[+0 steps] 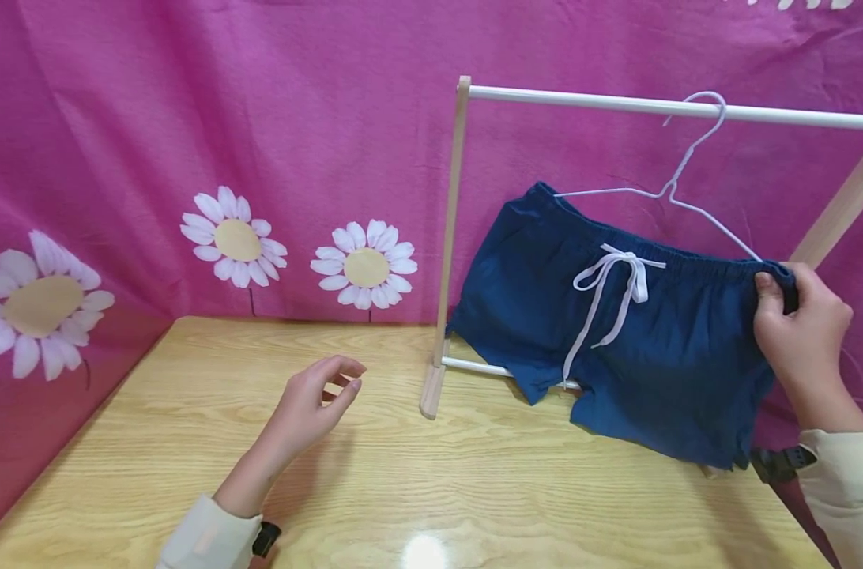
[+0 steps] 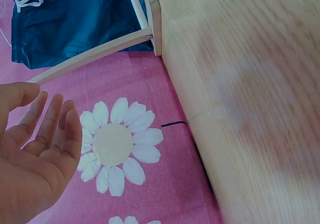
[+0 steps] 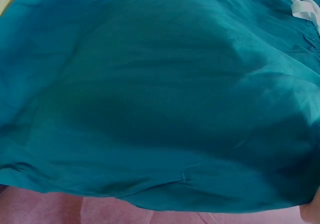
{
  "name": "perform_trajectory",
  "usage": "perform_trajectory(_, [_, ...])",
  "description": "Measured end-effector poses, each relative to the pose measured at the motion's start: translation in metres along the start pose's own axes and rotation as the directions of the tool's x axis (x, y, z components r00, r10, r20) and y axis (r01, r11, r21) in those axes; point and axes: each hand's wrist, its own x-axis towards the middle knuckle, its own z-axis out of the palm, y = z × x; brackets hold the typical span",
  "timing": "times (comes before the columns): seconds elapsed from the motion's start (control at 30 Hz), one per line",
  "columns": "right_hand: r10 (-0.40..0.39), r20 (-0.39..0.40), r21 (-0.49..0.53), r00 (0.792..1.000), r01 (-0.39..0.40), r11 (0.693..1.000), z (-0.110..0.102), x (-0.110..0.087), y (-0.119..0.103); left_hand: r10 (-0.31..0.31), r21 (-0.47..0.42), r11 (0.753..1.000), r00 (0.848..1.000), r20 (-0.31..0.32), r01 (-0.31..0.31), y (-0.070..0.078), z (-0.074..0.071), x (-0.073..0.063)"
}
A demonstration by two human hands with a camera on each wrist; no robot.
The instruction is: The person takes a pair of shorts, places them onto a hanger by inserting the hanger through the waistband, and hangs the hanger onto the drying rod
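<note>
Navy shorts (image 1: 659, 348) with a white drawstring bow (image 1: 619, 273) hang on a white wire hanger (image 1: 676, 186), whose hook goes over the rack's top rail. My right hand (image 1: 804, 324) pinches the waistband at its right corner, thumb in front, beside the hanger's end. The waistband slopes down toward that hand. In the right wrist view the shorts (image 3: 165, 104) fill nearly everything, and only a bit of the hand shows at the lower right edge. My left hand (image 1: 318, 399) is over the table, left of the rack, holding nothing, its fingers (image 2: 50, 119) loosely bent.
The small garment rack has a white top rail (image 1: 567, 97), wooden side posts (image 1: 451, 221) and a low white bar. It stands on a light wood table (image 1: 403, 474). Behind and to the left hangs a pink cloth (image 1: 332, 118) with white daisies.
</note>
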Motion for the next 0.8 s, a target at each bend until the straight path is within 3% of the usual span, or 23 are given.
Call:
perform_trajectory(0.37, [-0.001,0.011,0.018,1.0,0.001,1.0,0.0029,-0.0077,0.0033,-0.014,-0.015,1.0,1.0,0.023,0.015,0.0014,0.0023,-0.0031])
perform_trajectory(0.8, [-0.024,0.037,0.075,0.999,0.021,0.997,0.0092,-0.0068,-0.0039,0.014,-0.021,1.0,0.999,0.047,-0.013,-0.001,0.0051,-0.0072])
